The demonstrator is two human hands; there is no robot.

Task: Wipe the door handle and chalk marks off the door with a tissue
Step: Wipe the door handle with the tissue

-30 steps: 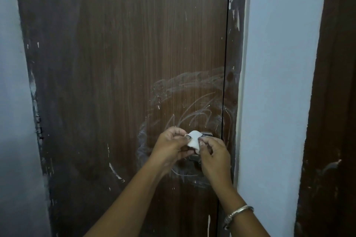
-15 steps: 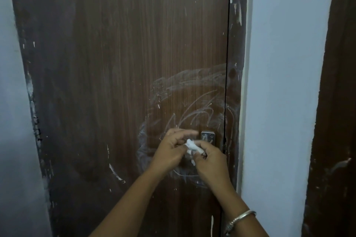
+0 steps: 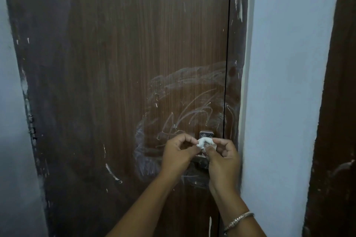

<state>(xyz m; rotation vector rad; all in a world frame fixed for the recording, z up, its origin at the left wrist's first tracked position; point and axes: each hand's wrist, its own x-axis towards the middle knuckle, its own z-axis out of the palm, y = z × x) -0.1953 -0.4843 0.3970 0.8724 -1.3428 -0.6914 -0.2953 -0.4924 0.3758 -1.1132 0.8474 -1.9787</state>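
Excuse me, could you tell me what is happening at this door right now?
A person faces a brown door, pinching a small white tissue between the left hand and right hand, just in front of the metal door handle. The chalk marks, scribbles inside a smeared ring around the handle, are on the door, so that wiping is not yet done.

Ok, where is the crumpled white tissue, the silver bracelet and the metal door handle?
crumpled white tissue (image 3: 204,143): head view, its middle.
silver bracelet (image 3: 238,219): head view, the middle of the band.
metal door handle (image 3: 206,134): head view, its top plate above the tissue.
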